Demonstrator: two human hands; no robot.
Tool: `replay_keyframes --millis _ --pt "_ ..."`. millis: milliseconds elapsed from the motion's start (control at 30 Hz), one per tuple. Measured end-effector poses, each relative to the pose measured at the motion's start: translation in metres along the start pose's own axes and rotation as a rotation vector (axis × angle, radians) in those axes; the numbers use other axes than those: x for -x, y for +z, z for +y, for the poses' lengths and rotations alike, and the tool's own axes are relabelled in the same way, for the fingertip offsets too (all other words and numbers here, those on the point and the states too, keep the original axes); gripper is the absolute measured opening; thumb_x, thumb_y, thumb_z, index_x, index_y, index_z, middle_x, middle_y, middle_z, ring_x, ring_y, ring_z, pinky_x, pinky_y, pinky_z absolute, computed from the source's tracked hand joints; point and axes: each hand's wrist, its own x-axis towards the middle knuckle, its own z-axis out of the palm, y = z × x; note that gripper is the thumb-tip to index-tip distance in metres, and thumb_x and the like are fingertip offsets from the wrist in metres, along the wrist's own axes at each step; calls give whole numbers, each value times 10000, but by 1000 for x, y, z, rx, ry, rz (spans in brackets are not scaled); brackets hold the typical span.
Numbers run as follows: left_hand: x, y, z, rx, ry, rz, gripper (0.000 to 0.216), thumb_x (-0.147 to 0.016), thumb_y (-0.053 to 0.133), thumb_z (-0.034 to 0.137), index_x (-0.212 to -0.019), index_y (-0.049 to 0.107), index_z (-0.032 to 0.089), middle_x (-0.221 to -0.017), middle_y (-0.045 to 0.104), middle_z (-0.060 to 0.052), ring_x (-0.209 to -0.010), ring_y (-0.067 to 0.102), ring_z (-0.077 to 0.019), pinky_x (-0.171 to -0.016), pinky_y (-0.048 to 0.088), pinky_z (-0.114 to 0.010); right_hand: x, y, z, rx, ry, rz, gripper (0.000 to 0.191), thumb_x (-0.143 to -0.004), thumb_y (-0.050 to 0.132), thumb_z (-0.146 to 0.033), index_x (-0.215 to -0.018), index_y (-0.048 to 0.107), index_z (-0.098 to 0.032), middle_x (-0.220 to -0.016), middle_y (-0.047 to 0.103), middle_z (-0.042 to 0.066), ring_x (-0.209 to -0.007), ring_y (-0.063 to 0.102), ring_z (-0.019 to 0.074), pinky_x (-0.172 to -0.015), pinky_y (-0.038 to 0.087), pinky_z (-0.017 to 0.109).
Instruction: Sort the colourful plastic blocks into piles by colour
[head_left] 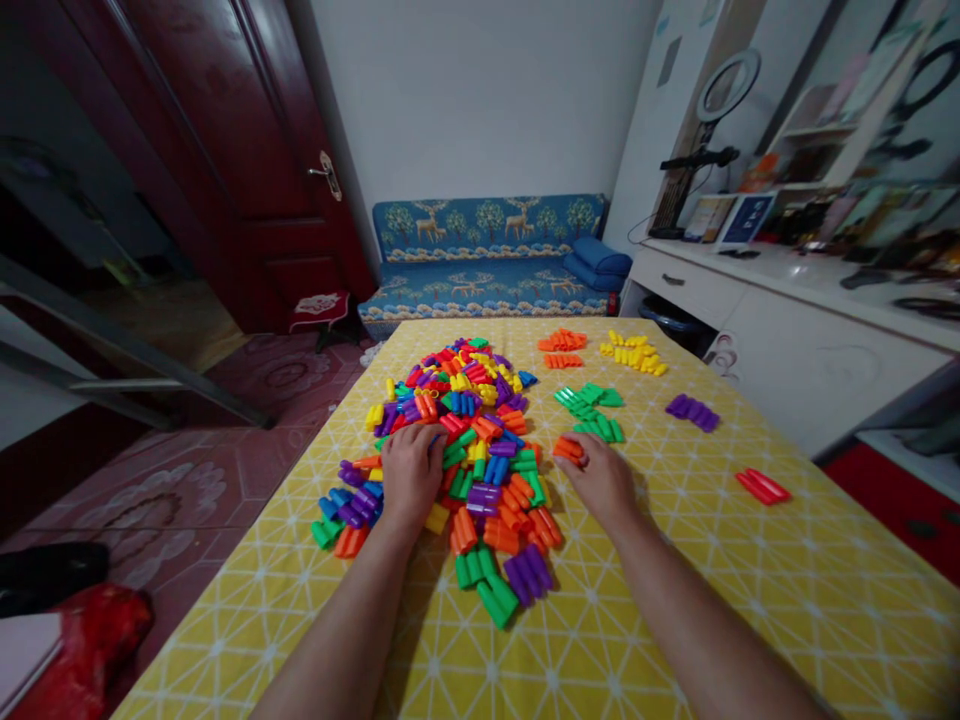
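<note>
A large heap of small, shiny plastic tube-like pieces [484, 497] in mixed colours covers the left and middle of the table, many joined side by side. My left hand [409, 470] rests at the heap's left side with its fingers curled down; what they grip is hidden. In my right hand [600, 480], thumb and fingers pinch an orange plastic piece [568, 450], just right of the heap. Sorted by colour beyond that hand lie green pieces [589, 400], orange pieces [562, 340], yellow pieces [634, 352], purple pieces [693, 411] and red pieces [762, 486].
A yellow patterned cloth [600, 620] covers the table. Behind it stands a blue sofa [480, 275]. To the right is a white dresser [817, 320] with a ring light [727, 85]; a dark red door [247, 150] and a small stool [321, 310] are at the left.
</note>
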Motion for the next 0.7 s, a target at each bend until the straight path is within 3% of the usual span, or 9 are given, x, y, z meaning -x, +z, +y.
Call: replay_keyframes --millis 167,267,367,500,700 --pt "-1 0 -3 58 20 73 230 -949 485 276 -970 706 217 -954 727 -71 -948 657 -251 -879 460 -410 -1 0 -1 -38 17 4 359 -797 636 -316 -1125 680 -175 -990 694 83 -761 624 195 -694 507 329" --pt "0 -1 1 64 72 42 298 -949 502 322 -1186 658 232 -1179 677 -91 -1094 616 -264 -932 450 -422 -1 0 -2 -45 29 -5 363 -789 641 -295 -1129 683 -175 -980 699 82 -770 631 199 -695 508 327" --pt "0 -2 4 -22 144 -69 419 -920 555 414 -1316 589 282 -1327 611 -86 -1189 565 -305 -991 412 -474 -1 0 -1 -53 26 -15 346 -792 643 -289 -1118 687 -183 -1000 704 79 -773 634 196 -698 506 323" --pt "0 -2 3 -84 142 -144 399 -887 599 431 -1260 628 293 -1274 631 -78 -1098 611 -298 -914 453 -437 -1 0 0 -54 26 -35 334 -799 645 -290 -1112 686 -182 -1001 708 73 -761 626 193 -701 500 321" --pt "2 1 2 -45 88 -81 370 -832 678 369 -1189 665 274 -1199 651 -74 -1021 646 -282 -857 492 -402 -1 0 -1 -68 26 -10 331 -815 630 -331 -1103 685 -178 -1006 702 82 -748 614 185 -690 494 316"
